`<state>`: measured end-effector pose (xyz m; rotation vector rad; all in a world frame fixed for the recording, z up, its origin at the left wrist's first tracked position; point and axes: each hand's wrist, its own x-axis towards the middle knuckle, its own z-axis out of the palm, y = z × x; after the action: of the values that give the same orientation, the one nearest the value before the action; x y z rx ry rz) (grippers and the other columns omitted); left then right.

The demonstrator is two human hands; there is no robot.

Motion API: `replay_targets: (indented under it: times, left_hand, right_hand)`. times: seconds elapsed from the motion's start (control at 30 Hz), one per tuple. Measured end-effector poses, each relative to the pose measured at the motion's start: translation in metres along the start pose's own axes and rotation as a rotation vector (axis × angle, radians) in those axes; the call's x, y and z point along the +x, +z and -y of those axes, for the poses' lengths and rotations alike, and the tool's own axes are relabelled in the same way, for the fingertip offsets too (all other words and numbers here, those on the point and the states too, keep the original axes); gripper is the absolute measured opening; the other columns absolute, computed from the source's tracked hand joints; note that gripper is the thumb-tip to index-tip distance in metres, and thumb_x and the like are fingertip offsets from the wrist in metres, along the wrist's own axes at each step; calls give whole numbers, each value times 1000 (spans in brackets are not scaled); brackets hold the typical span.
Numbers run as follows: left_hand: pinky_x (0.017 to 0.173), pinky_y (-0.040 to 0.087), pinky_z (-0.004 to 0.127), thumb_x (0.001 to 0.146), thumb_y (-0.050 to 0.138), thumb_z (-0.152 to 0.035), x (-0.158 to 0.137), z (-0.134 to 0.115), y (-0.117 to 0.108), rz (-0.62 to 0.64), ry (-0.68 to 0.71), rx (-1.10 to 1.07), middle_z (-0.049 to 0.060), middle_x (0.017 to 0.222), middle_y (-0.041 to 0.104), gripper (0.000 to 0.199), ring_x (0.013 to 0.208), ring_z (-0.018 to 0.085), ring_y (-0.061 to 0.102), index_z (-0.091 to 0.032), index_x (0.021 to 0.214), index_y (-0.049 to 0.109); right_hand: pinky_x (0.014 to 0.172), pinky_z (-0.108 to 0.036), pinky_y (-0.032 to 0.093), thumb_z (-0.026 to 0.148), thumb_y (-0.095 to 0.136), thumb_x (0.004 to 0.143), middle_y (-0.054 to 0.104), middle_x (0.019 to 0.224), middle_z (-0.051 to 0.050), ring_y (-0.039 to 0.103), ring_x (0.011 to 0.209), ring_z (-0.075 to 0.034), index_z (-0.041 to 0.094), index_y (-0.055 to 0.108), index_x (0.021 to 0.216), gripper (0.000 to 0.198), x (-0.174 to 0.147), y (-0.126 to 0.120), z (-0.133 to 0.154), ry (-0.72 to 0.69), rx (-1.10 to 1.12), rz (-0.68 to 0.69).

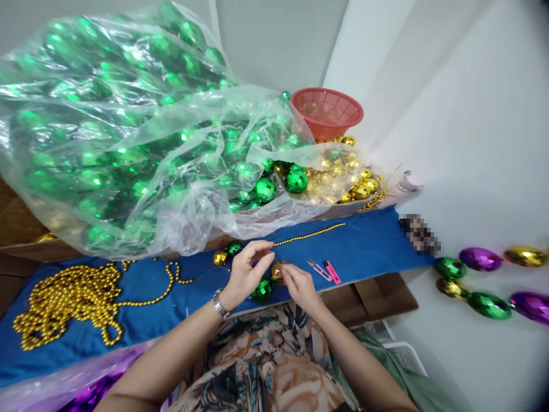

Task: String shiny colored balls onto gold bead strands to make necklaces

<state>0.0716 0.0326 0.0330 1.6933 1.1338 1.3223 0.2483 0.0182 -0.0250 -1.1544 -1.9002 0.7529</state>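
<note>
My right hand [299, 287] pinches a shiny gold faceted ball [278, 273] above the blue cloth. Just left of that ball is a green faceted ball [261, 289], below my left hand [249, 269]. The left hand's fingers are bent, with a gap between thumb and forefinger; no object shows in them. A gold ball [220, 258] and a green ball [234, 247] lie beyond the left wrist. Past the fingertips a short string of gold beads [309, 234] stretches to the right. Thread snips [319, 270] and a pink-and-black cutter-like item [331, 273] rest right of my hands.
A large clear bag [141, 143] of green balls fills the back left. Gold balls [364, 187] and a red basket [328, 111] sit at back right. Gold bead strands [68, 300] are heaped on the blue cloth [150, 329]. A coloured garland [489, 304] hangs at far right.
</note>
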Motion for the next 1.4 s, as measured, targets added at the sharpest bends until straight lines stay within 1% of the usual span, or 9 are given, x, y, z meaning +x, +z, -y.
replay_targets:
  times: [0.2, 0.3, 0.43, 0.67, 0.83, 1.0, 1.1, 1.23, 1.4]
  left_hand:
    - [106, 37, 49, 85, 59, -44, -39, 39, 27, 458, 109, 417, 18, 143, 44, 70, 131, 30, 42, -16, 144, 33]
    - [103, 37, 53, 74, 67, -56, -45, 46, 38, 598, 104, 683, 18, 140, 47, 88, 125, 35, 44, -16, 144, 33]
    - [90, 44, 50, 81, 63, -36, -53, 56, 36, 692, 41, 954, 18, 113, 64, 76, 100, 31, 58, -10, 145, 32]
    - [94, 42, 48, 84, 40, -2, -76, 68, -29, 698, 103, 1070, 15, 102, 66, 56, 99, 28, 56, -10, 139, 44]
    - [107, 32, 51, 83, 32, 5, -101, 91, -90, 592, 233, 1219, 15, 105, 67, 58, 109, 28, 56, -11, 136, 49]
    - [105, 33, 55, 86, 43, -8, -111, 100, -124, 479, 194, 1192, 17, 112, 66, 55, 113, 32, 56, -14, 140, 45]
    - [107, 31, 56, 87, 54, -32, -102, 75, -105, 455, 178, 1100, 19, 134, 54, 67, 125, 35, 47, -14, 147, 32]
    - [112, 24, 55, 90, 49, -46, -76, 51, -39, 489, 221, 989, 16, 148, 40, 69, 138, 34, 32, -19, 150, 26]
    - [111, 25, 57, 89, 54, -40, -51, 72, 15, 391, 161, 1019, 17, 141, 47, 62, 134, 35, 36, -14, 143, 37]
  right_hand:
    - [66, -23, 49, 29, 38, 100, 65, 82, -2, 62, 68, -13, 20, 61, 102, 25, -4, -12, 18, 41, 67, -21]
    - [64, -24, 48, 30, 39, 99, 63, 77, -1, 59, 64, -12, 20, 62, 102, 26, -3, -25, 35, -3, 74, -40]
    - [54, -23, 43, 34, 40, 99, 53, 60, 3, 52, 53, -11, 20, 62, 101, 26, -2, -56, 45, 46, 165, -148]
    - [47, -19, 34, 42, 56, 93, 37, 53, 9, 38, 46, -6, 19, 60, 92, 23, 14, -124, 16, 104, 447, -695]
    - [45, -17, 32, 47, 63, 87, 35, 51, 11, 33, 44, -5, 19, 58, 88, 29, 29, -137, -2, 110, 501, -851]
    - [47, -18, 34, 48, 61, 88, 38, 52, 10, 37, 45, -6, 18, 59, 90, 30, 30, -124, -1, 134, 480, -793]
    - [49, -19, 36, 45, 59, 91, 39, 54, 9, 40, 47, -6, 18, 60, 92, 26, 28, -109, 16, 106, 489, -732]
    - [50, -21, 38, 38, 59, 93, 39, 54, 8, 42, 47, -6, 19, 62, 93, 19, 27, -91, 57, 1, 588, -584]
    - [49, -22, 35, 34, 63, 91, 38, 54, 8, 38, 48, -7, 19, 62, 91, 15, 32, -98, 86, -50, 674, -533]
